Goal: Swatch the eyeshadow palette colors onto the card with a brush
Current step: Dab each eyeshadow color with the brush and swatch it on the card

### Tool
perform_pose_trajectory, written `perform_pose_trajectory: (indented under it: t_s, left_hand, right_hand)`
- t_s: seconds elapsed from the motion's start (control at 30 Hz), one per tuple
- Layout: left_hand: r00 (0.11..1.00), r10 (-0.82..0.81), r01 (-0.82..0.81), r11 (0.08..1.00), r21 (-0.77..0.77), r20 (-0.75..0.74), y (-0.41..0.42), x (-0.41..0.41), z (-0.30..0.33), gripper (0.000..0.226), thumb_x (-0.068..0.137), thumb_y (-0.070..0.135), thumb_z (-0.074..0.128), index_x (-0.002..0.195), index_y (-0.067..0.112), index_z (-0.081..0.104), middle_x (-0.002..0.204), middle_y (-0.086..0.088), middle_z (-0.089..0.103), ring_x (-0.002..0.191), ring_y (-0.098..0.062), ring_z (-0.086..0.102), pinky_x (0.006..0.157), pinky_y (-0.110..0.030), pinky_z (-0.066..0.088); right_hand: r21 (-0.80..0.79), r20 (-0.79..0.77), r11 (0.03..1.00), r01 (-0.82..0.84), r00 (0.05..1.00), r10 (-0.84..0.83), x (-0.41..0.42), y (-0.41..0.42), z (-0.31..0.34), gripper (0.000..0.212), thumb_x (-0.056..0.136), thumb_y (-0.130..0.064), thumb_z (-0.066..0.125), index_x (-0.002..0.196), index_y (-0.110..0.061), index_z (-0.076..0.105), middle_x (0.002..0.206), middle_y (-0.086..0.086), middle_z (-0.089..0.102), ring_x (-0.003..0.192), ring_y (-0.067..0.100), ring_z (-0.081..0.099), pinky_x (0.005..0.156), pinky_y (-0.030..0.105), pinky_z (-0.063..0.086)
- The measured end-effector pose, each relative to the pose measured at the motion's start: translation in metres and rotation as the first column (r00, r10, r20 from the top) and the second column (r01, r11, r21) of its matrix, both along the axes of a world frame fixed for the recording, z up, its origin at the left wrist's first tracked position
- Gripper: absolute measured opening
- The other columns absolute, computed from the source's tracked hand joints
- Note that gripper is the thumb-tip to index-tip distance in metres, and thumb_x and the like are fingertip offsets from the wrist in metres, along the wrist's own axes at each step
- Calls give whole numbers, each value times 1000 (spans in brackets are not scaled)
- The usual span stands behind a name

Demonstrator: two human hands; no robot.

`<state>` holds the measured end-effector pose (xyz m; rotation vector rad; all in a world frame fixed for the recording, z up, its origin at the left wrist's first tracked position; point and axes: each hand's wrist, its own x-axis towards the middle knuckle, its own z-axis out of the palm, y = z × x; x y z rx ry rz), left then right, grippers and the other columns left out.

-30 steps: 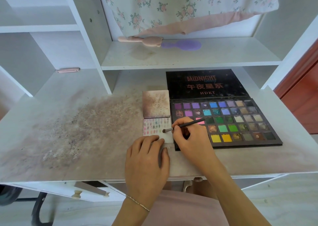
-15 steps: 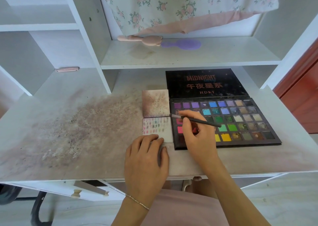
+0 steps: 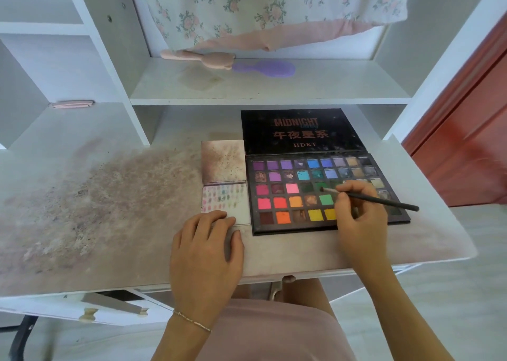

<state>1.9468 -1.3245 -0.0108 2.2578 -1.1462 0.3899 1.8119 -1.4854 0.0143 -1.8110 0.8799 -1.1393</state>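
The right hand [image 3: 359,218] is pinching a thin black brush [image 3: 370,199] right of the frame's centre, with the handle passing between thumb and fingers. The brush is lying nearly flat, its long axis running from the lower right up to the left: the handle end is pointing toward the right edge of the frame, and the bristle tip is pointing left and slightly up, sitting over a dark green pan in the third row of the eyeshadow palette [image 3: 290,193]. Whether the bristles are actually touching the powder cannot be told. The palette is lying open on the table [image 3: 96,209], its black lid folded back toward the top of the frame and its rows of coloured pans stretching left to right. Just beside the palette's left edge the white card [image 3: 227,198] is lying flat, already carrying rows of small pastel swatches in its upper part. The left hand [image 3: 205,253] is resting palm down below centre, fingers relaxed and gripping nothing, fingertips pressing on the card's lower edge. Above the card, a smudged brownish square card [image 3: 223,161] is lying against the palette. The table's left half is carrying a wide dusting of brownish powder.
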Motion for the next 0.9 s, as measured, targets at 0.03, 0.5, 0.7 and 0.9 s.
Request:
perform_pose_trajectory:
  t_s: [0.03,0.5,0.7,0.9]
  left_hand:
    - [1000,2,-2,1000,-3,2,0,0,0,33,82,32,45,90,13,70,96,-3,67,90,-26,60,76,-37,47]
    - [999,22,-21,1000,-17,37,-2,-1,-2,35,81,33,43,88,11,70,96,-6,67,90,-30,58,74,-40,46]
    - [999,24,-23,999,-22,39,-2,-1,-2,35,81,33,43,88,11,70,96,-6,67,90,-30,58,74,-40,46]
    - [999,24,-23,999,-22,32,-2,-1,-2,34,80,33,44,89,12,70,97,-4,66,92,-29,57,73,-39,45]
  right_hand:
    - [-5,-11,999,38,999,-38,-7,-6,1,33,88,0,48,82,-33,50,75,-12,56,68,-2,58,54,18,49]
    - [-14,-260,929,371,895,-362,-41,-42,-5,11,92,-16,44,86,-18,53,67,-15,51,63,-5,49,53,7,33]
    - [-17,-273,922,386,886,-376,-43,-43,-5,14,92,-16,43,81,-16,52,63,-11,52,60,-1,49,51,12,31]
    - [-14,-273,935,356,898,-346,-42,-43,-4,14,92,-16,44,81,-15,53,63,-9,53,61,1,51,51,13,33]
